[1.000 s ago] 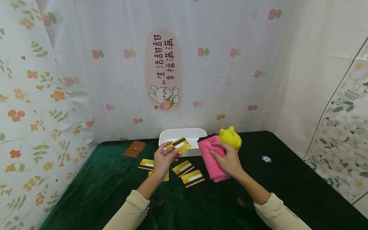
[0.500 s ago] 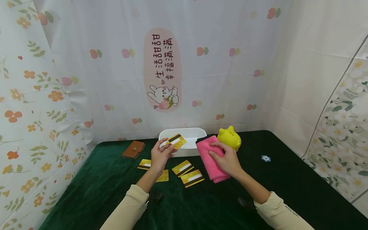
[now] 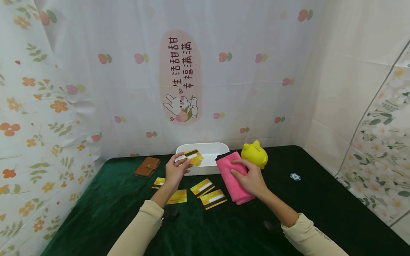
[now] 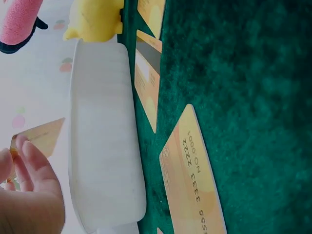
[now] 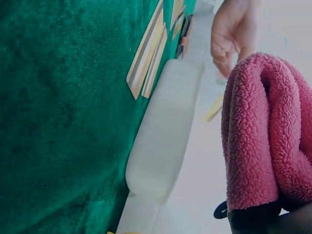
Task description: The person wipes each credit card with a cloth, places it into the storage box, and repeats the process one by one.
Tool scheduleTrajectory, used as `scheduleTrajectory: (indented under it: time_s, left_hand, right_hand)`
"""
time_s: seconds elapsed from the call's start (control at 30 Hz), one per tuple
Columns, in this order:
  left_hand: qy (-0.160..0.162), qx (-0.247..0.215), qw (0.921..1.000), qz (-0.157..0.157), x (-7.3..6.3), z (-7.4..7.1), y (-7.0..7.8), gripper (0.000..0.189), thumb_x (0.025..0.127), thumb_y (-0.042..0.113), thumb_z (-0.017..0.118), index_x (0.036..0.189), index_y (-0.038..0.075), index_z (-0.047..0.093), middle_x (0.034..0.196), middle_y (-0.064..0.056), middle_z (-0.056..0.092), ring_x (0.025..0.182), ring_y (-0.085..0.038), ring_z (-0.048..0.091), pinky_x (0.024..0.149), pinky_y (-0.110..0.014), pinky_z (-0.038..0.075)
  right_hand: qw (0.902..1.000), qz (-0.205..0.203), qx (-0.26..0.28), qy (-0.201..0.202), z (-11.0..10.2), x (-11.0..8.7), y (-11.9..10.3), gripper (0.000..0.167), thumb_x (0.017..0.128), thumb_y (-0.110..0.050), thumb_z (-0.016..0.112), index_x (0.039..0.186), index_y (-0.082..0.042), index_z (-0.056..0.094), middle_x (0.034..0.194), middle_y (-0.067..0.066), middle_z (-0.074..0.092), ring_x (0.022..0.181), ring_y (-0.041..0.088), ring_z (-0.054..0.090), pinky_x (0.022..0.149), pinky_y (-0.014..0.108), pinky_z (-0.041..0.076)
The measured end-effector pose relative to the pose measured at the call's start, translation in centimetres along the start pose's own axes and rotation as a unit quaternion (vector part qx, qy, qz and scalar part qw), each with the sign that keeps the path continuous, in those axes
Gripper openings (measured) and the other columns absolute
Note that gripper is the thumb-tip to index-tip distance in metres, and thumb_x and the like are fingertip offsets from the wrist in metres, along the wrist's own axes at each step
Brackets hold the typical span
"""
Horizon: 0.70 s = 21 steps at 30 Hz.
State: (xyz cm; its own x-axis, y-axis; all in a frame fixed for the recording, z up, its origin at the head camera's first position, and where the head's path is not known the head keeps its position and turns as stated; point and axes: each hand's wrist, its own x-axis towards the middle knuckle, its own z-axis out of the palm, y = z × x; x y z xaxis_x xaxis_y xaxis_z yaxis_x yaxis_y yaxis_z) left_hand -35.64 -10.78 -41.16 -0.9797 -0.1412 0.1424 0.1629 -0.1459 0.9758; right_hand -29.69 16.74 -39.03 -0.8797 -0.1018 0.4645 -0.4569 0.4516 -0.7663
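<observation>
My left hand (image 3: pixel 174 172) pinches a gold bank card (image 3: pixel 194 157) with a dark stripe, raised in front of the white tray (image 3: pixel 209 170). In the left wrist view the thumb and fingertips meet at one end of that card (image 4: pixel 46 138). A folded pink towel (image 3: pixel 235 181) with a black edge is gripped by my right hand (image 3: pixel 251 177), to the right of the tray's front. Seen from the right wrist, the towel's thick folds (image 5: pixel 253 131) hang well apart from the left hand. Below the hands, several gold cards (image 3: pixel 214 199) lie face down or face up on the cloth.
A brown wallet (image 3: pixel 147 167) with a snap lies at the back left. Behind the towel stands a yellow piggy bank (image 3: pixel 255 154). Farther right lies a blue and white poker chip (image 3: pixel 295 176). The dark green cloth (image 3: pixel 102 213) covers the table, with printed curtains around it.
My left hand has drifted a little left and up with its card, which has tilted slightly. The right hand and towel have barely moved, and the view has shifted slightly.
</observation>
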Motion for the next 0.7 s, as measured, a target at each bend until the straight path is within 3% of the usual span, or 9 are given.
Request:
scheduleTrajectory:
  time_s: [0.3, 0.6, 0.7]
  left_hand:
    - [-0.012, 0.019, 0.9997, -0.007, -0.1, -0.2, -0.4, 0.03, 0.097, 0.008, 0.064, 0.126, 0.004, 0.058, 0.123, -0.025, 0.062, 0.084, -0.015, 0.073, 0.069, -0.026, 0.058]
    - [-0.034, 0.097, 0.9946, -0.018, -1.2, -0.8, -0.3, 0.03, 0.096, 0.012, 0.066, 0.125, 0.005, 0.061, 0.117, -0.014, 0.067, 0.087, -0.021, 0.072, 0.07, -0.031, 0.058]
    - [-0.053, 0.113, 0.992, -0.019, -1.8, -1.0, -0.1, 0.028, 0.095, 0.013, 0.068, 0.122, 0.007, 0.062, 0.115, -0.012, 0.068, 0.087, -0.021, 0.071, 0.07, -0.033, 0.058]
  right_hand:
    - [0.9999, -0.01, -0.004, 0.0, 0.3, 0.0, -0.2, 0.033, 0.091, -0.015, 0.074, 0.122, -0.009, 0.066, 0.109, 0.012, 0.063, 0.082, 0.022, 0.056, 0.064, 0.029, 0.051]
    - [0.9999, -0.002, -0.016, -0.002, 0.4, -0.3, -0.5, 0.03, 0.091, -0.009, 0.072, 0.121, -0.007, 0.066, 0.107, 0.014, 0.063, 0.079, 0.023, 0.056, 0.064, 0.028, 0.05]
    - [0.9998, -0.005, -0.019, -0.003, 0.2, -0.6, -1.9, 0.029, 0.091, -0.004, 0.07, 0.119, -0.002, 0.066, 0.104, 0.017, 0.063, 0.077, 0.024, 0.056, 0.063, 0.028, 0.05]
